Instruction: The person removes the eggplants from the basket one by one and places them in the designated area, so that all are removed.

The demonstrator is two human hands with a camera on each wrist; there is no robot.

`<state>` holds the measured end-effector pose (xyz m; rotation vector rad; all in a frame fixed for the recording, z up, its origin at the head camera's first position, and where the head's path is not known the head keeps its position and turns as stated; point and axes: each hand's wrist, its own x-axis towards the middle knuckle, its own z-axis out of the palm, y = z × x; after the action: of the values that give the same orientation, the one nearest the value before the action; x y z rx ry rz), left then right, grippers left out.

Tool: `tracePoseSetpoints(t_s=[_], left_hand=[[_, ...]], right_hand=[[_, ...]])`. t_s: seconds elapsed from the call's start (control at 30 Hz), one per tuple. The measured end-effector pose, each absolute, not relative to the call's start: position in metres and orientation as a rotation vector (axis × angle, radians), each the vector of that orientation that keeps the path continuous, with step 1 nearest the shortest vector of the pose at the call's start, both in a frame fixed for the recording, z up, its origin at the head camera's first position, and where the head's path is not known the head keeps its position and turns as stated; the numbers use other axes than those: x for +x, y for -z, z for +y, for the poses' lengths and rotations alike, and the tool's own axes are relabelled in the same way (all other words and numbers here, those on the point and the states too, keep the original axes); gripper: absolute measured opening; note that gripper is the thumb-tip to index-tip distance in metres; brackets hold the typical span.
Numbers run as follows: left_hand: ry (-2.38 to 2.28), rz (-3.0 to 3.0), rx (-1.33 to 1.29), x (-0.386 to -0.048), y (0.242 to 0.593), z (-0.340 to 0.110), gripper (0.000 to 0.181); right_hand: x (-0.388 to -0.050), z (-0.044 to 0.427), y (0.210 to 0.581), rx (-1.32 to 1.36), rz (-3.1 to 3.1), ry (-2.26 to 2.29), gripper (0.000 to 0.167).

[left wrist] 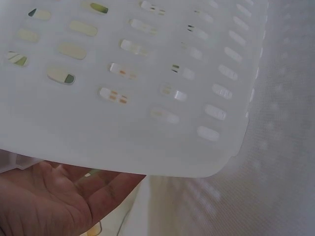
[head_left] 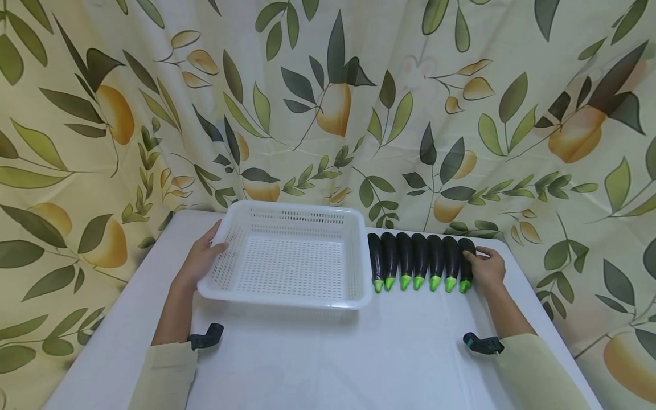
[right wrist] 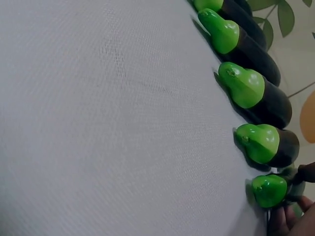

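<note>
A white slotted plastic basket point(head_left: 289, 302) occupies the middle of the table, its inside bare. At its left end my left hand point(head_left: 201, 259) grips the rim, thumb over the top edge. The left wrist view shows that hand point(left wrist: 64, 196) against the basket's wall point(left wrist: 88, 128), its fingertips hidden behind it. Right of the basket, several dark eggplants point(head_left: 405, 256) lie side by side, green stem ends toward me. My right hand point(head_left: 489, 269) pinches the rightmost eggplant point(head_left: 466, 265); in the right wrist view its green end point(right wrist: 269, 191) shows beside the fingers.
White cloth covers the table point(head_left: 318, 359). A curtain printed with fruit and leaves point(head_left: 328, 114) hangs right behind the basket and the row. Dark devices point(head_left: 206, 336) are strapped at both wrists. The leftmost eggplant point(head_left: 376, 262) lies close to the basket's right end.
</note>
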<state>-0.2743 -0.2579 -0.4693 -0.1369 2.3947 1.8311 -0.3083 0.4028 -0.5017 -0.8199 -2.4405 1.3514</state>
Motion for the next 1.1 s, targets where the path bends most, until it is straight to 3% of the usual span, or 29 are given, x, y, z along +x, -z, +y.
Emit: tracePoseSetpoints(t_s=[1.1], left_hand=[[-1.813,2.412,-0.087,-0.277,0.473,-0.263,0.068]], right_hand=[[-0.294,0.401,0.507,-0.801,-2.394,-1.445,0.067]])
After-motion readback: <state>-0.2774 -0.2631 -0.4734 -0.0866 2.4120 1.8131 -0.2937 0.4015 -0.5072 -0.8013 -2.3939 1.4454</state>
